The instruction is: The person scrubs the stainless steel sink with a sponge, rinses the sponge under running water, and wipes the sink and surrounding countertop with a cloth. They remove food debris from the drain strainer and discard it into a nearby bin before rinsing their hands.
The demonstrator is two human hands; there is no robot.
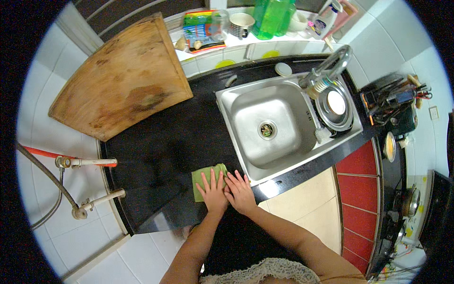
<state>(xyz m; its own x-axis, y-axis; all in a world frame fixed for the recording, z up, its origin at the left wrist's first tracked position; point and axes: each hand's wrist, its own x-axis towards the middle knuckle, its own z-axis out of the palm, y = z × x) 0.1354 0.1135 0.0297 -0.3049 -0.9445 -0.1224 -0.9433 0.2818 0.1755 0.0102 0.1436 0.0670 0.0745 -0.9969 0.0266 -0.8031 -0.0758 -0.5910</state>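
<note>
A green cloth [199, 188] lies folded flat on the black countertop [159, 142], near its front edge. My left hand [215, 194] rests palm down on this cloth with the fingers spread. Close against it, my right hand [241, 193] is also palm down, at the cloth's right edge and beside the sink's front left corner. Its fingers are slightly apart, and whether cloth lies under its palm is hidden. The stainless steel sink [244, 120] holds no water that I can see, and green scraps [266, 130] sit in its drain.
A large stained wooden board [127, 81] leans at the back left. Pipe stubs [103, 199] stick out from the left wall. Around the faucet [337, 64] are metal bowls [335, 106] and a brush [322, 134]. Bottles [271, 17] and a cup [242, 24] line the sill.
</note>
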